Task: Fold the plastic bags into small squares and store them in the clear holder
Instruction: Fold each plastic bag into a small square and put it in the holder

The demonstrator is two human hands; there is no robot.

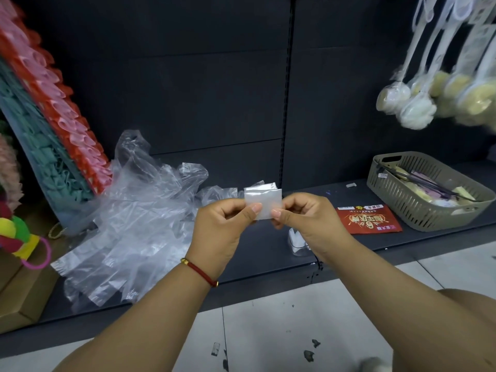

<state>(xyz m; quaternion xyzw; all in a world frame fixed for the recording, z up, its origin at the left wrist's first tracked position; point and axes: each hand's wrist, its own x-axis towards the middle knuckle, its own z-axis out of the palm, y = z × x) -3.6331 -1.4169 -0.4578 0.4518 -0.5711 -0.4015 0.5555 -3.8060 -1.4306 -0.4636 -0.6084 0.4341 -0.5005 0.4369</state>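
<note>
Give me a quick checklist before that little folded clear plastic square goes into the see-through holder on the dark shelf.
1. Folded clear plastic square pinched on both sides by left hand and right hand: ok.
2. Fold compact: ok, though a loose flap sticks up behind it.
3. Small clear holder on the dark shelf within reach, just below the right hand: ok.
4. Holder's opening free: cannot tell, the wrist partly hides it.
5. Pile of unfolded clear plastic bags lying away from the holder: ok.
</note>
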